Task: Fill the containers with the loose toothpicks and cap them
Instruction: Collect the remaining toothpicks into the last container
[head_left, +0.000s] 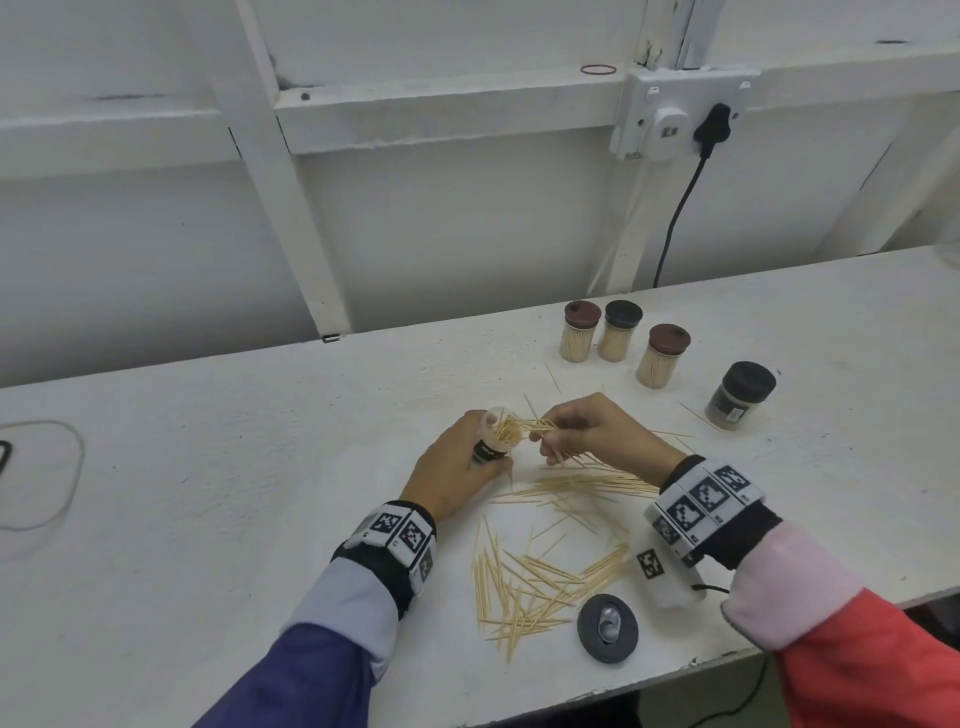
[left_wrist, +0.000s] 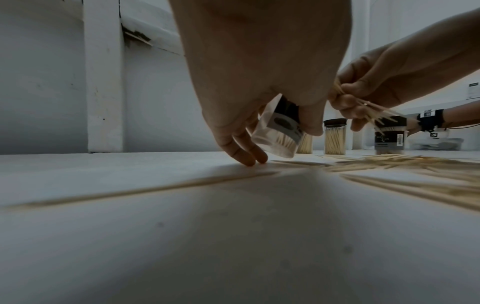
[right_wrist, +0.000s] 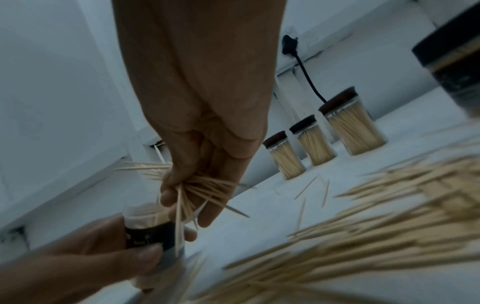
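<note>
My left hand (head_left: 457, 467) grips an open clear toothpick container (head_left: 496, 436) with a dark label, tilted so its mouth faces right; in the left wrist view the container (left_wrist: 279, 131) hangs off the table, partly filled. My right hand (head_left: 587, 428) pinches a bunch of toothpicks (head_left: 530, 427) with their tips at the container's mouth; the right wrist view shows the bunch (right_wrist: 197, 191) fanned out in my fingers. Loose toothpicks (head_left: 540, 566) lie scattered on the white table (head_left: 234, 493) between my wrists. A dark round cap (head_left: 607, 627) lies near the front edge.
Three capped jars full of toothpicks (head_left: 621, 338) stand at the back right, with a larger dark-lidded jar (head_left: 740, 395) beside them. A wall socket (head_left: 675, 122) with a black cable hangs behind. The table's front edge (head_left: 675, 670) runs close to the cap.
</note>
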